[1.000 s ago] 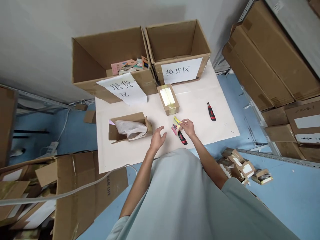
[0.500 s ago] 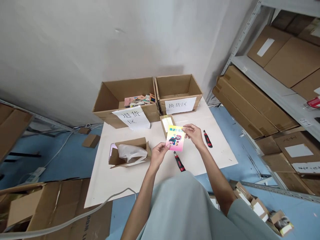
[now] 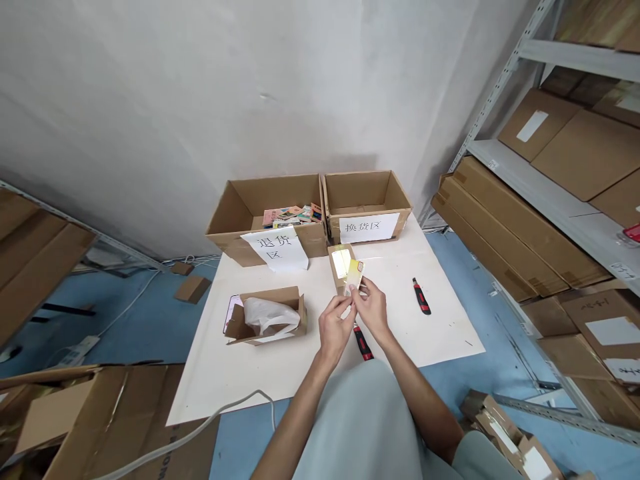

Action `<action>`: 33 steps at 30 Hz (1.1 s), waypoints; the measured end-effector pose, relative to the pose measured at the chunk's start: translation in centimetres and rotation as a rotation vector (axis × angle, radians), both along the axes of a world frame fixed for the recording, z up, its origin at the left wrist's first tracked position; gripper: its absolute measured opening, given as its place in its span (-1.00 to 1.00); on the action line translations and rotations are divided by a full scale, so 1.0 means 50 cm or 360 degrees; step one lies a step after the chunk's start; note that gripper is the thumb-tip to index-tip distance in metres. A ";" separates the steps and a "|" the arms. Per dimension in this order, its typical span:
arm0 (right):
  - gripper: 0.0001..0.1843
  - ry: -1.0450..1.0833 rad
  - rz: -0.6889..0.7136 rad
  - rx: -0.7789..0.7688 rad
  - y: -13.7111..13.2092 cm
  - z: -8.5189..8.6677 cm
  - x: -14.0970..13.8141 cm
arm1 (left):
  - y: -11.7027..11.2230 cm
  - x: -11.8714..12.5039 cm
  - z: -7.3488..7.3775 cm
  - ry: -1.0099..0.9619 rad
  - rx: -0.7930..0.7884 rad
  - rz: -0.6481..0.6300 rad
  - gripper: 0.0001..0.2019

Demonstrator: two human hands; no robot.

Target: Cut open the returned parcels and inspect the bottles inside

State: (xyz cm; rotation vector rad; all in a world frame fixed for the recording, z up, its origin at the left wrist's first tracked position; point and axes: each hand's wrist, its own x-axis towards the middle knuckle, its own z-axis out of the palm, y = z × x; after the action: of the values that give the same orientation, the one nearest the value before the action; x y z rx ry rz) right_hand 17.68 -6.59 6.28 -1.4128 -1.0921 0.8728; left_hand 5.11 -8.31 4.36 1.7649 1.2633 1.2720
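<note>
just right of and below the frame's centre, the card [image 3: 355, 270] is pinched in the right hand [image 3: 371, 309], tilted up, probably for its print to be read. the left hand [image 3: 335, 328] is bunched beside its lower end; whether it is gripped there cannot be told. at lower centre a knife [image 3: 363, 344] is laid, seemingly for easy reach.

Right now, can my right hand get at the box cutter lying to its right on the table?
Probably yes: nothing appears to stand between your right hand and that box cutter, though the hand is occupied holding a small card.
</note>
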 end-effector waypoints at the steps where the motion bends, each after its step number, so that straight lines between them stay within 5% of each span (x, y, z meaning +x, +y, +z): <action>1: -0.51 0.0037 0.0029 -0.0032 0.001 0.004 0.006 | 0.000 0.002 0.000 -0.0009 -0.0007 -0.0029 -0.76; 4: -0.50 0.0198 0.0112 -0.0029 0.001 0.026 0.035 | 0.011 -0.003 0.008 -0.0219 -0.0184 0.0007 -0.63; 7: -0.43 0.0491 0.0240 0.0001 -0.008 0.060 0.063 | 0.029 -0.025 0.028 -0.0639 -0.0617 0.0075 -0.43; 11: -0.37 0.0684 0.0330 -0.0046 -0.026 0.101 0.082 | 0.040 -0.062 0.069 -0.0892 -0.0903 -0.0129 -0.40; 19: -0.34 0.0613 0.0279 0.0057 -0.018 0.110 0.076 | 0.030 -0.065 0.118 -0.0825 -0.0622 -0.0088 -0.55; 23: -0.36 0.0375 -0.0045 0.0159 -0.016 0.095 0.064 | 0.037 -0.058 0.104 -0.0758 -0.0368 0.0171 -0.63; 26: -0.37 0.0349 0.0014 0.0102 -0.024 0.083 0.034 | 0.034 -0.046 0.086 -0.0543 -0.0127 0.0344 -0.74; 30: -0.38 0.0450 0.0155 0.0043 -0.026 0.054 -0.010 | 0.012 -0.018 0.055 -0.0134 0.0272 0.0256 -0.82; 33: -0.47 0.0389 0.0068 0.0001 -0.010 0.016 -0.007 | 0.001 0.000 0.031 0.0073 0.0328 0.0116 -0.80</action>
State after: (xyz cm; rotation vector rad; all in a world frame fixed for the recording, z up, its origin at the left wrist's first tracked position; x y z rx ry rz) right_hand 17.34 -7.09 7.10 -1.2484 -0.9386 1.0462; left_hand 5.11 -8.26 5.93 1.9162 1.2702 1.4550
